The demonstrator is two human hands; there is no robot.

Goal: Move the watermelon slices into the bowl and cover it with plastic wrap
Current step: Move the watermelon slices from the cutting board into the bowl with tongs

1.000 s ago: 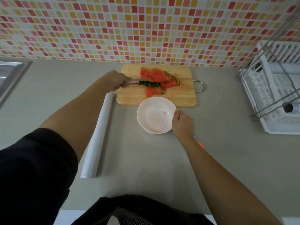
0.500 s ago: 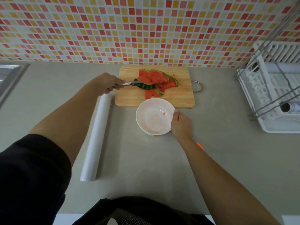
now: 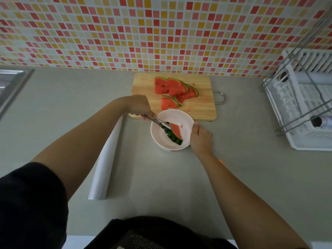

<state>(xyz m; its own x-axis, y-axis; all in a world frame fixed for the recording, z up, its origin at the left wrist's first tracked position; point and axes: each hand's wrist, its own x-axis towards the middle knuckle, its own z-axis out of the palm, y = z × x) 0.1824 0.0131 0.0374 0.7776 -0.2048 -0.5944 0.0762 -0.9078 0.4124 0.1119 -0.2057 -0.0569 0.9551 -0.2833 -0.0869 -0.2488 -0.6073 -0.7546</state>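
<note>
**Slice over bowl: release pending**

I am holding the tongs [image 3: 158,122] in my left hand [image 3: 138,106], closed around their handles. The tong tips are gripping one slice [image 3: 175,133] at its upper, rind-side end. The slice is hanging inside the bowl [image 3: 186,117], its long axis running from the tips down and to the right, rind on the left edge, red flesh toward my right hand [image 3: 201,139]. I cannot tell whether its lower end is touching the bowl floor.

My right hand is curled against the bowl's right rim, steadying it; the slice is lying just beside this hand, between both hands.

The remaining slices [image 3: 175,88] are lying overlapped on the board [image 3: 143,83], beyond the bowl and touching its far rim. They are nearer the left hand, up and to the right of it, so I judge the next reach is a short one forward.

The wrap roll [image 3: 106,164] is lying on the desk [image 3: 251,168] beside my left forearm, its long axis running roughly toward and away from me, untouched.
</note>
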